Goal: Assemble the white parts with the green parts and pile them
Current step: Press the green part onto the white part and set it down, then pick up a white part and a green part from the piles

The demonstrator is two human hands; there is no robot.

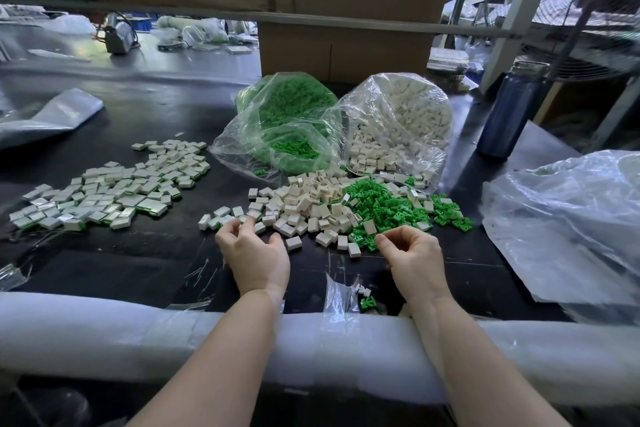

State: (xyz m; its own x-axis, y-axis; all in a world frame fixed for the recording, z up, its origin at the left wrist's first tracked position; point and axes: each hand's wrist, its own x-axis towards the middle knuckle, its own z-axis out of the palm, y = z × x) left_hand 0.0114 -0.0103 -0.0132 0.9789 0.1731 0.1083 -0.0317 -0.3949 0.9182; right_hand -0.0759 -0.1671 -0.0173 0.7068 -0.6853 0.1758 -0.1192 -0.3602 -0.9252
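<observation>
Loose white parts (304,208) lie in a heap at the table's middle, with a heap of green parts (377,204) touching it on the right. Assembled white-and-green pieces (114,187) are spread out on the left. My left hand (254,253) sits at the near edge of the white heap, fingers loosely curled, fingertips touching white parts, thumb apart. My right hand (414,255) is at the near edge of the green heap. Its fingers curl inward with thumb and forefinger close together; whether they pinch a green part is hidden.
Two open clear bags stand behind the heaps, one of green parts (287,121), one of white parts (398,125). A dark bottle (512,111) stands at the right, crumpled plastic (568,218) beside it. White foam padding (138,333) lines the near table edge. Cardboard boxes (346,48) stand behind.
</observation>
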